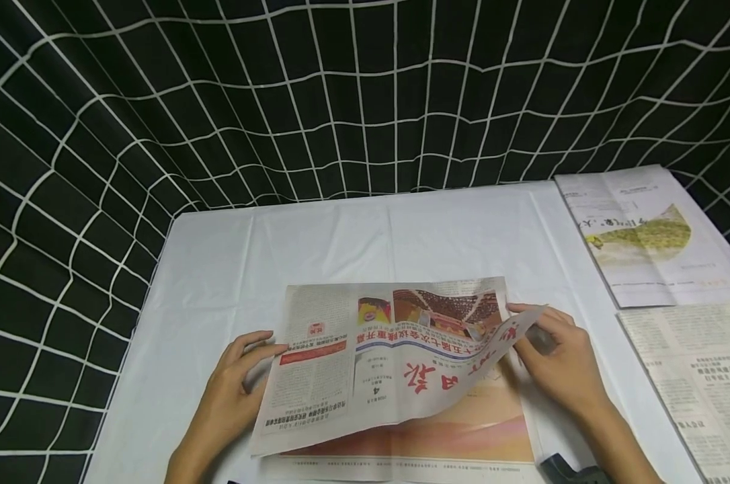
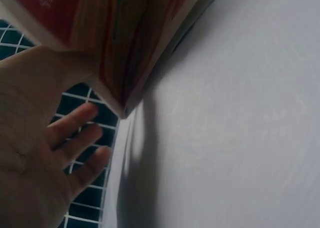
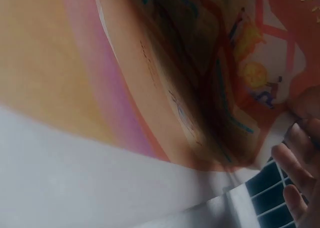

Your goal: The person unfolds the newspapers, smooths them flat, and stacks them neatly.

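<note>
A newspaper (image 1: 316, 383) with red headline characters lies folded on the white table, its upper sheet lifted and curling at the right. My left hand (image 1: 228, 390) pinches its left edge, the index finger on top and the thumb under the sheet. In the left wrist view the other fingers (image 2: 85, 125) of that hand spread apart beside the paper's corner. My right hand (image 1: 561, 356) holds the curled right edge of the raised sheet. Seen by the right wrist camera, the sheet's colourful underside (image 3: 200, 88) bows open, with the right fingertips (image 3: 295, 163) at its edge.
Further right, a printed sheet with a green-yellow picture (image 1: 649, 242) and another newspaper (image 1: 698, 383) lie along the table's edge. A dark object (image 1: 567, 468) sits beside my right forearm. Black cloth with white netting (image 1: 365, 101) surrounds the white tabletop (image 1: 292, 242).
</note>
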Motion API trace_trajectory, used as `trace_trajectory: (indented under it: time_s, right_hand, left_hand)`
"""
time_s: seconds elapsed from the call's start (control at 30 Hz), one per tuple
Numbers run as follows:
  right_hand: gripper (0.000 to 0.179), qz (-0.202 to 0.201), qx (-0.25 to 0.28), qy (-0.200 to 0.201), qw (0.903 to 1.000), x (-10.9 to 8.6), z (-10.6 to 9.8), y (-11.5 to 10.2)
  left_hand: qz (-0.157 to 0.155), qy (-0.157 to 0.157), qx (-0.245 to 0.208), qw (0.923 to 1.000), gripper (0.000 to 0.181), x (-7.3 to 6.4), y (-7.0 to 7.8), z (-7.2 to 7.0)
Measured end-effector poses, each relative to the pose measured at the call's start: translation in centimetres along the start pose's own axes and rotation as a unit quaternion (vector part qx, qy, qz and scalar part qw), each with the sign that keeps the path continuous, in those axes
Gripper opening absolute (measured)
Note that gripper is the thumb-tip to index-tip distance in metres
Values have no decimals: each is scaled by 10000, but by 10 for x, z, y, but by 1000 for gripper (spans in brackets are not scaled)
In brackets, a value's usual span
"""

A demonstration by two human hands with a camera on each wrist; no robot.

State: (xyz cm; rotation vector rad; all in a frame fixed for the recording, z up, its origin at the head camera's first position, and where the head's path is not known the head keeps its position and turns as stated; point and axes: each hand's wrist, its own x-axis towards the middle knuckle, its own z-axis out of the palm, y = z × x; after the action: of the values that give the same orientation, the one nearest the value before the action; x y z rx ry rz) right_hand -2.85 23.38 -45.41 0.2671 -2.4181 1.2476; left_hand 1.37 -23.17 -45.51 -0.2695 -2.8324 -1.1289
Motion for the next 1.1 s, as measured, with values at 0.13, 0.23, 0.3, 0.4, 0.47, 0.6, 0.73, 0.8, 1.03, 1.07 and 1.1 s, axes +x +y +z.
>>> trace_trajectory:
  time_s: [0.13, 0.23, 0.3, 0.4, 0.47, 0.6, 0.73, 0.8, 1.03, 1.07, 1.1]
  right_hand:
    - [37, 16, 34, -25, 10000, 2, -2, -1]
    - [35, -11, 87, -86, 9999, 5, -4, -2]
    - [34, -43, 114, -172, 9998, 9, -6, -3]
    - [33, -57, 151, -353, 9992, 16, -10, -5]
    - [34, -83, 108, -425, 9990, 21, -13, -6]
    - [30, -267, -54, -425, 9987, 32, -21, -8]
    - [24, -431, 10, -531, 9977, 50, -27, -11]
    - [17, -447, 20, -604, 9972, 60, -29, -13]
    - [10, 96, 68, -819, 9966, 88, -28, -14]
    - [12, 240, 102, -807, 9964, 91, -27, -14]
    - [15, 372, 136, -763, 9963, 94, -25, -12]
  left_hand:
    - [559, 366, -261, 9974, 42, 3, 0, 2]
    - [787, 521, -442, 9946, 39, 7, 0, 1]
    - [868, 614, -397, 9935, 38, 9, 0, -1]
    - [816, 746, -201, 9937, 39, 13, 3, -8]
    - [755, 797, -11, 9940, 37, 18, 7, -14]
    - [596, 729, 195, 9954, 31, 33, 17, -27]
    - [624, 516, 95, 9967, 26, 50, 24, -40]
    - [578, 431, 71, 9974, 20, 60, 26, -44]
    - [117, 242, -285, 9992, 18, 85, 30, -53]
    - [53, 233, -349, 9991, 20, 88, 30, -53]
    - [20, 242, -415, 9988, 21, 91, 30, -53]
